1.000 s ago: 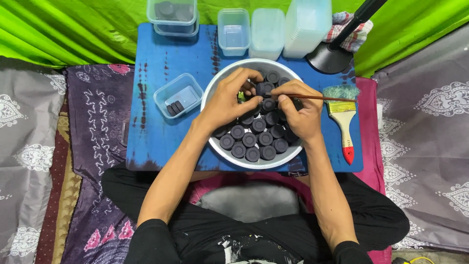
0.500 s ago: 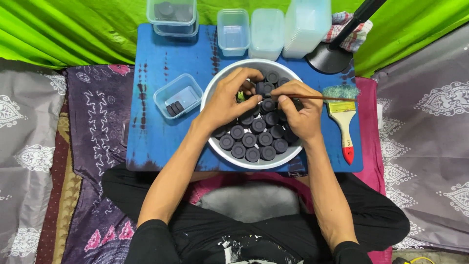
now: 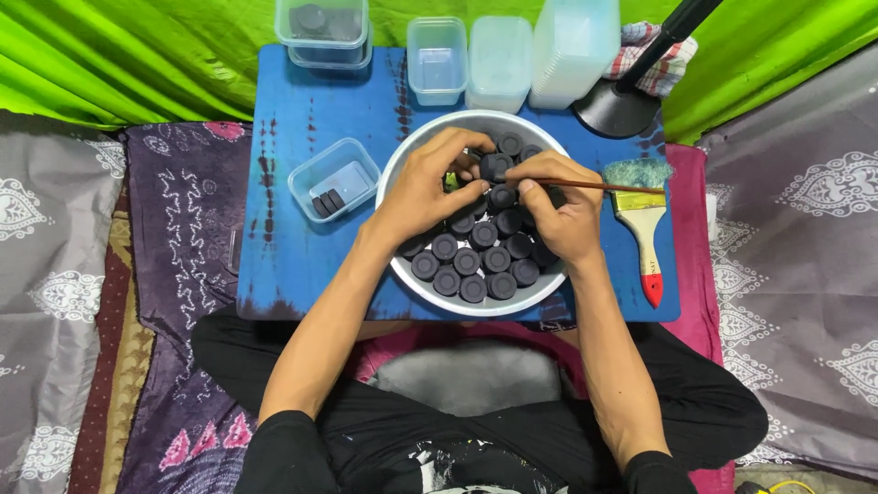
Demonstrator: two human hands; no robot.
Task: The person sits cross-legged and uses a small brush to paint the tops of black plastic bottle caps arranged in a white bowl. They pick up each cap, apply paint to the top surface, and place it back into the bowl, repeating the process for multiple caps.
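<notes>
Over the far half of the round metal bowl [image 3: 400, 265], the left hand [image 3: 422, 186] pinches one small black round cap [image 3: 495, 166] between thumb and curled fingers, holding it just above the other caps. The right hand [image 3: 560, 212] has its fingers pressed together around a thin brown stick [image 3: 585, 185], whose long axis lies nearly level across the view: its tip points left at the held cap, its tail runs out past the bowl's right rim. Whether the tip touches the cap cannot be told. The bowl's near half is packed with many black caps [image 3: 476, 261] lying flat in rows. The bowl sits on a blue worktop [image 3: 293, 265]. Just right of the bowl lies a flat paintbrush [image 3: 642, 220], bristles away from the person, red handle end toward them. Left of the bowl stands a small clear tub [image 3: 333, 178] with a few dark pieces inside. Beyond the bowl are more clear plastic containers [image 3: 437, 59] and a black lamp base [image 3: 618, 110].
</notes>
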